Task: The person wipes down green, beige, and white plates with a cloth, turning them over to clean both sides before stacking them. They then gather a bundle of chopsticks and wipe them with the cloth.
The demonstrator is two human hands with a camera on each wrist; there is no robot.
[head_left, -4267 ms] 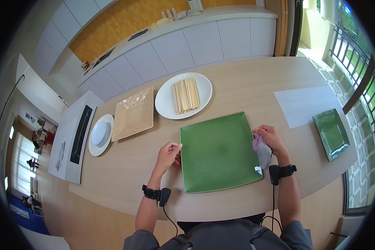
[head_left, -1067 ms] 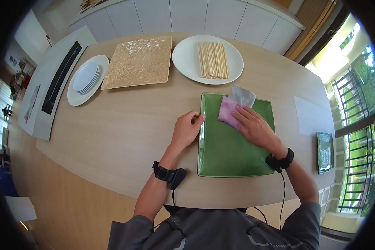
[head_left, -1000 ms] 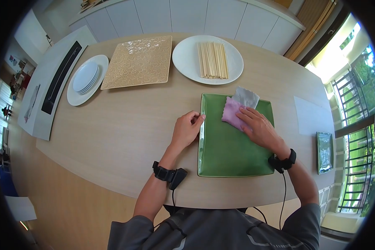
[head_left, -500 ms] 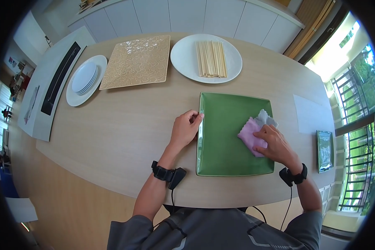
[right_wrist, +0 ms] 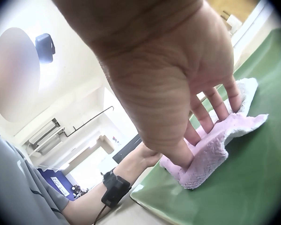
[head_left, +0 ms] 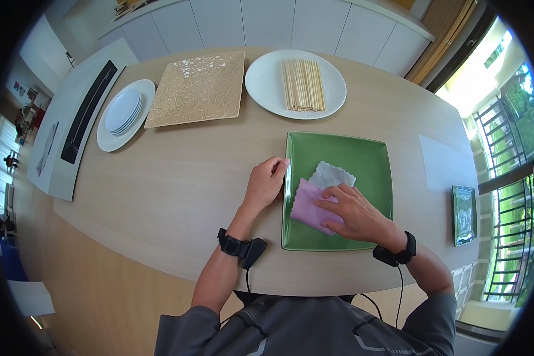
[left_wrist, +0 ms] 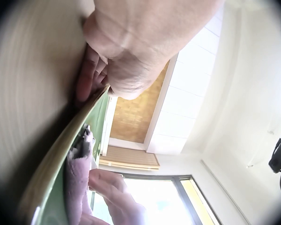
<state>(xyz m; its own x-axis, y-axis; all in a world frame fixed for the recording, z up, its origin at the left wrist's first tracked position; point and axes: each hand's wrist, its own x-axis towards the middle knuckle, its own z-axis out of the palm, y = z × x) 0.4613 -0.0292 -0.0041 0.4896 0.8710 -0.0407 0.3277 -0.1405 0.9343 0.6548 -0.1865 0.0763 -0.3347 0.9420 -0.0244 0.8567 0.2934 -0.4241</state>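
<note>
The large green square plate lies on the table. At its left edge, my left hand holds the rim, thumb on top and fingers curled beneath; the left wrist view shows this hand close up. My right hand presses a pink and grey cloth onto the lower middle of the plate, with fingertips and thumb spread on the pink part. In the right wrist view the cloth is rumpled under the fairly straight fingers of my right hand.
Behind are a beige patterned square plate and a white oval plate with a bundle of pale sticks. Small white plates are stacked on another oval plate at left. At right are a white sheet and a small green dish.
Since half a second ago, my right hand has slid the cloth leftward across the green plate from its right side. My left hand has stayed at the left rim.
</note>
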